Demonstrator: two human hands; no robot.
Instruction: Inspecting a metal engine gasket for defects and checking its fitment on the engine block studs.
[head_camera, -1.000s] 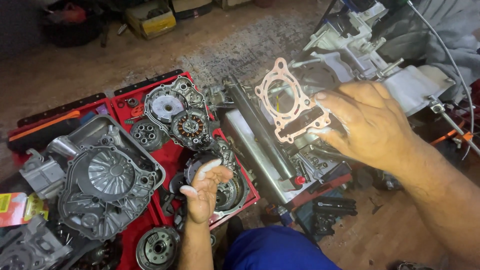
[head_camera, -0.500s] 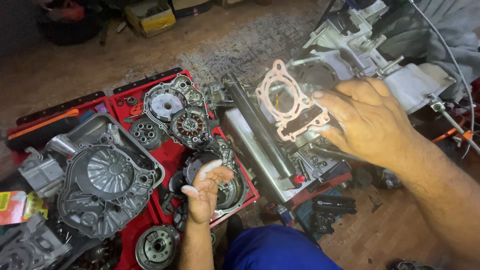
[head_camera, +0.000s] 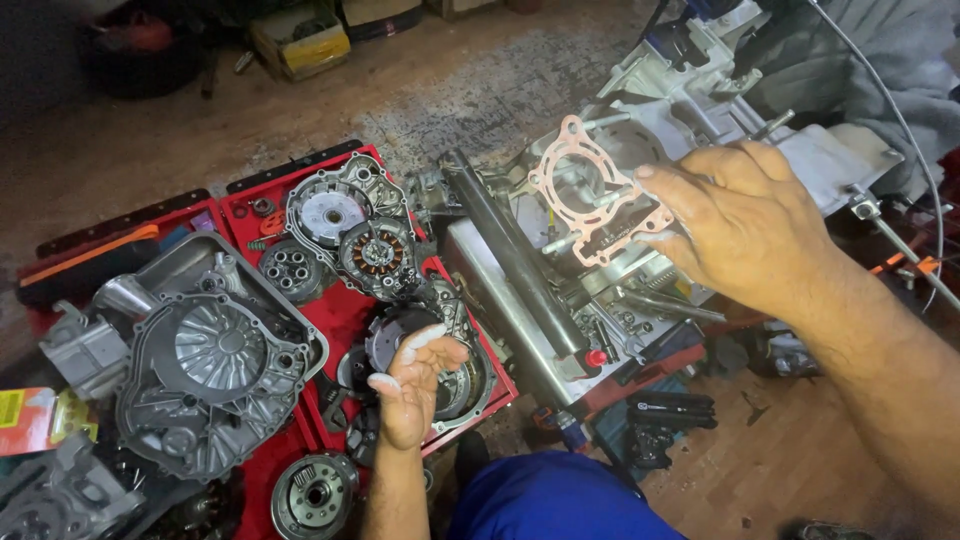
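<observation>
Gasket (head_camera: 598, 195), thin, copper-pink and pierced with a large round bore hole, sits over the studs on top of the grey engine crankcase (head_camera: 690, 130), well to the right of the red parts tray (head_camera: 300, 200). The right hand (head_camera: 745, 225) reaches across it, palm down, with the fingertips (head_camera: 650, 175) touching the gasket's right edge; the grip is loose, fingers spread and only lightly pinching the rim. The left hand (head_camera: 412, 385) hovers above the tray, half curled and holding nothing, its fingertips smeared with white paste. Beneath it lies a round clutch assembly (head_camera: 440, 370). Further up the tray are a stator with copper coils (head_camera: 378, 255) and a flywheel cover (head_camera: 335, 210). A large ribbed grey engine side cover (head_camera: 215, 370) rests at the left. A long black bar (head_camera: 515, 260) lies between tray and crankcase on the floor (head_camera: 430, 90).
</observation>
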